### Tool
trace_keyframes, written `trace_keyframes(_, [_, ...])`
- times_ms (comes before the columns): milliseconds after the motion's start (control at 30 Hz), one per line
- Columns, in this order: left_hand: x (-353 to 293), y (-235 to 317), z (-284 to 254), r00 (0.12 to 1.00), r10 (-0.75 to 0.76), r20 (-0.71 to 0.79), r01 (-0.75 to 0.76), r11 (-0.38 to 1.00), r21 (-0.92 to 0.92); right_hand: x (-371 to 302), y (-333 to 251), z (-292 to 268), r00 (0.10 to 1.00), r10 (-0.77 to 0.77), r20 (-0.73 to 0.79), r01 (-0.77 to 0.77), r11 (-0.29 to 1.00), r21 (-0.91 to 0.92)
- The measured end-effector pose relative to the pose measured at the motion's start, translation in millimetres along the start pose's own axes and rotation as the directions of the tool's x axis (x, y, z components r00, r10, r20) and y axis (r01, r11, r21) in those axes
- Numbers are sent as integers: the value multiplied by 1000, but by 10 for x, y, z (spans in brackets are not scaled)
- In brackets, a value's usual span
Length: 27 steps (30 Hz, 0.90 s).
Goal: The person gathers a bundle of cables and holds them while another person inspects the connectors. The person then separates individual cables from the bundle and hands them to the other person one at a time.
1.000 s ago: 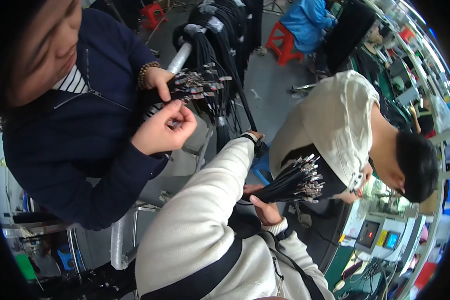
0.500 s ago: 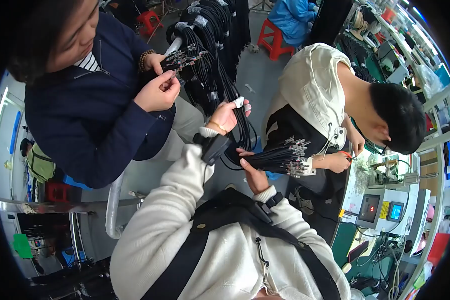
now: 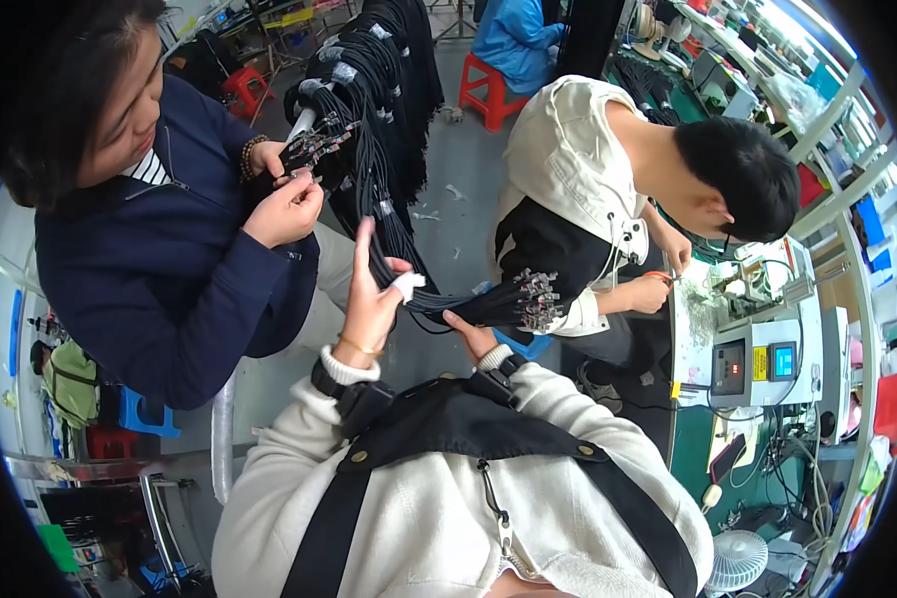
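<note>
A bundle of thin black cables (image 3: 493, 305) runs sideways in front of my body, its metallic connector ends (image 3: 539, 299) fanned out at the right. My right hand (image 3: 476, 337) grips it from below, thumb along the near side and the other fingers hidden behind it. Where the cables curve down from the rack, my left hand (image 3: 371, 304) lies against them, index finger stretched upward and thumb apart. White wrapping covers one of its digits. At the left, a co-worker's hands (image 3: 287, 204) hold another cluster of connector ends (image 3: 314, 148).
Black cables hang thickly from a rack (image 3: 302, 123) ahead. On the right, a second co-worker (image 3: 583, 169) holds orange-handled scissors (image 3: 660, 275) beside a bench machine (image 3: 757, 364). A red stool (image 3: 488, 92) stands farther off, and a white fan (image 3: 738, 560) is at lower right.
My left hand has moved left and down along the cables, its index finger now extended. My right hand and the connector ends have shifted left in view as the head view turned.
</note>
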State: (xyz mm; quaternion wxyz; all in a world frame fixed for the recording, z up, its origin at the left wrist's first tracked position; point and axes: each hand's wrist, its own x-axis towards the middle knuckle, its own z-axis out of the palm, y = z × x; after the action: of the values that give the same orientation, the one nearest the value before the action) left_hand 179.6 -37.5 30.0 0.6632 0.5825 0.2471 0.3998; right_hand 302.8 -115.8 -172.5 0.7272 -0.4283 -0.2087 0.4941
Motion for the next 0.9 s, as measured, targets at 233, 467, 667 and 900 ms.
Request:
trace_keyframes(233, [-39,85,-419,870,61,489,-417,621,664,-69,-297,169,984,-50,172,61,996,-60])
trace_keyframes(467, [-72,-52,-554,955,-33,294,-295,-2,956,-260,-710,423,954,-193,228,200,980,-9])
trace_keyframes(667, [-57,-373,-479,927,131,350,-292,-333,897,-253,-905,591,919,-185,349,269,940,-208])
trace_keyframes(900, [-138,-166,-144,761,425,490,-396,-295,870,-328,-915,612,903,-194,384,311,911,-272])
